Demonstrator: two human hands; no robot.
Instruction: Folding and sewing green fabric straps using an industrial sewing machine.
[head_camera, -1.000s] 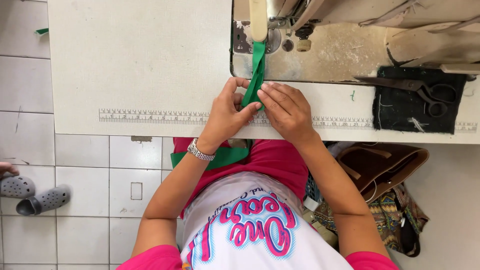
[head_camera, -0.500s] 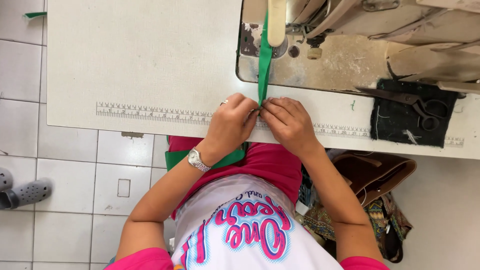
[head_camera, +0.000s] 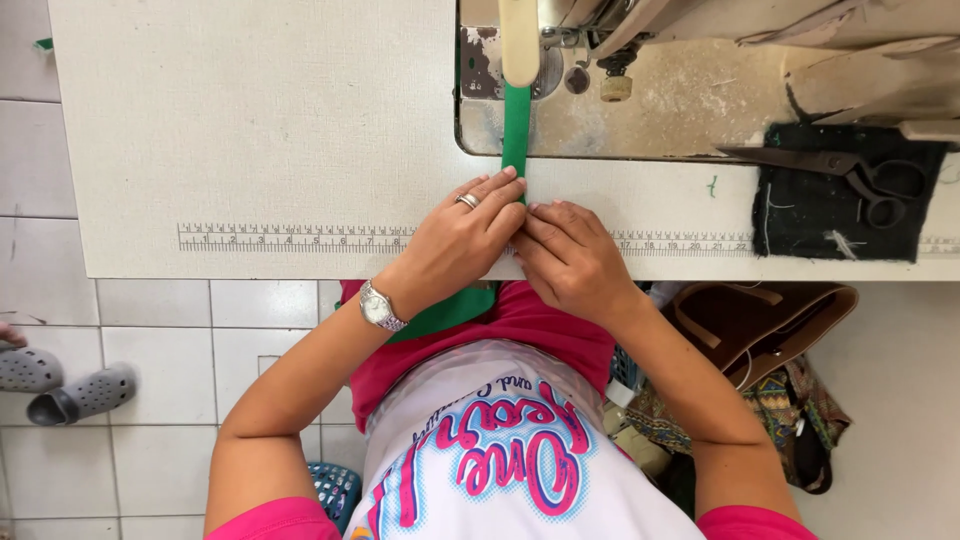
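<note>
Pinching green strip (head_camera: 516, 125), both hands (head_camera: 520, 240)

The person wore a bright pink short-sleeved top with a white front panel printed in pink and blue looping script. A silver metal wristwatch (head_camera: 377, 306) with a pale dial circled the left wrist, and a silver ring (head_camera: 467, 201) sat on the left hand (head_camera: 455, 240). The right hand (head_camera: 570, 262) was bare.

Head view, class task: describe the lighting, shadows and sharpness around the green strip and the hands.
Head view: even, soft light on the table; faint shadows under the left hand and right hand; green strip sharp, no motion blur; mild sheen on the worn metal plate; dark cloth loses detail.
</note>
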